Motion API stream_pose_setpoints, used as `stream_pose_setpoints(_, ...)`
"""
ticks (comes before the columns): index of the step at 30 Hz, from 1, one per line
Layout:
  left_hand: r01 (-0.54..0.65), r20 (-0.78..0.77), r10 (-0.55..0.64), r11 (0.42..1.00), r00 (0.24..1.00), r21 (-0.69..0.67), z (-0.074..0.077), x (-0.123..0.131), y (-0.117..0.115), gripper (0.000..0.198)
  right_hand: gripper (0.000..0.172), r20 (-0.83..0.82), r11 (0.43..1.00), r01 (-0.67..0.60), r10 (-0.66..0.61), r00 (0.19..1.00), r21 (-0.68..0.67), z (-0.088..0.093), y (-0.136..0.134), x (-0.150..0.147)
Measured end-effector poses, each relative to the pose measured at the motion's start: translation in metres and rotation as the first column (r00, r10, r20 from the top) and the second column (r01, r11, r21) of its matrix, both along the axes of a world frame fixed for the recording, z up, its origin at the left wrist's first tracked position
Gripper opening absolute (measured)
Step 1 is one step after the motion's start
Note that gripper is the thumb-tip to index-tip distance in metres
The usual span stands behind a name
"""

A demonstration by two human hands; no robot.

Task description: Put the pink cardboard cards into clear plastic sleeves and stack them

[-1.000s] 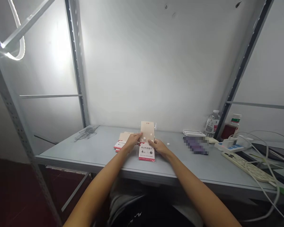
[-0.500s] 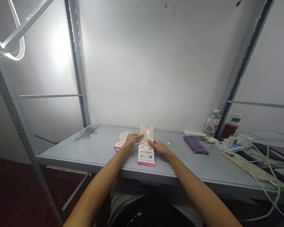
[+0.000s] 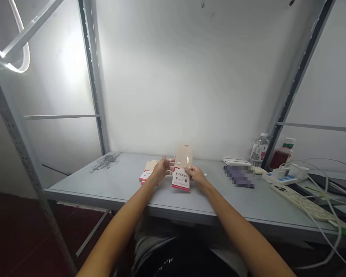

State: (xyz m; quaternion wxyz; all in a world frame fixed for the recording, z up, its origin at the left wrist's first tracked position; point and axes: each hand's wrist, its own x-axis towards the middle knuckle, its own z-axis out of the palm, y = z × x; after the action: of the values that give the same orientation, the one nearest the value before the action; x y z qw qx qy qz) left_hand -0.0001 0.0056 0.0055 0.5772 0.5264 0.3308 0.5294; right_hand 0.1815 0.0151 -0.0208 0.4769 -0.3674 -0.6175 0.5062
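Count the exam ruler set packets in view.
3 visible: one packet held by the right hand beside the left hand, and two overlapping packets on the table left of the hands. More may be hidden in that pile.

Ruler-set packet (image 3: pixel 181 180): glossy clear plastic sleeve, printed paper card inside. Desk top (image 3: pixel 118 184): smooth, matt grey. Shelf upright (image 3: pixel 92 77): perforated painted metal.

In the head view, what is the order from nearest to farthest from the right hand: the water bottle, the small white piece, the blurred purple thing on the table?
From the right hand:
1. small white piece: on the table, just right of the hand.
2. blurred purple thing: farther right on the table.
3. water bottle: far right, at the back of the table.
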Motion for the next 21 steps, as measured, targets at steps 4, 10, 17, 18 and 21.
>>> stream_pose_setpoints(4, 0.034, -0.142, -0.021, 0.995, 0.990, 0.091, -0.004, 0.002, -0.005, 0.045, 0.034, 0.009, 0.999, -0.034, 0.034, 0.999, -0.005, 0.004, -0.005, -0.001)
stream_pose_setpoints(10, -0.027, -0.275, 0.062, 0.991, 0.959, 0.128, -0.007, 0.002, -0.006, 0.044, 0.036, 0.036, 0.992, -0.124, 0.123, 0.992, 0.026, 0.007, -0.011, -0.002)
stream_pose_setpoints(17, -0.031, -0.390, 0.101, 0.983, 0.915, 0.182, -0.011, 0.005, -0.001, 0.044, 0.037, 0.037, 0.990, -0.120, 0.117, 0.992, 0.071, 0.000, -0.004, 0.000)
stream_pose_setpoints(18, -0.026, -0.395, 0.101, 0.981, 0.913, 0.190, -0.012, 0.005, -0.001, 0.044, 0.037, 0.036, 0.990, -0.117, 0.114, 0.993, 0.074, 0.000, -0.003, 0.000)
stream_pose_setpoints(21, -0.021, -0.409, 0.115, 0.973, 0.905, 0.228, -0.014, 0.005, 0.001, 0.042, 0.038, 0.034, 0.990, -0.122, 0.120, 0.992, 0.076, -0.001, -0.003, 0.000)
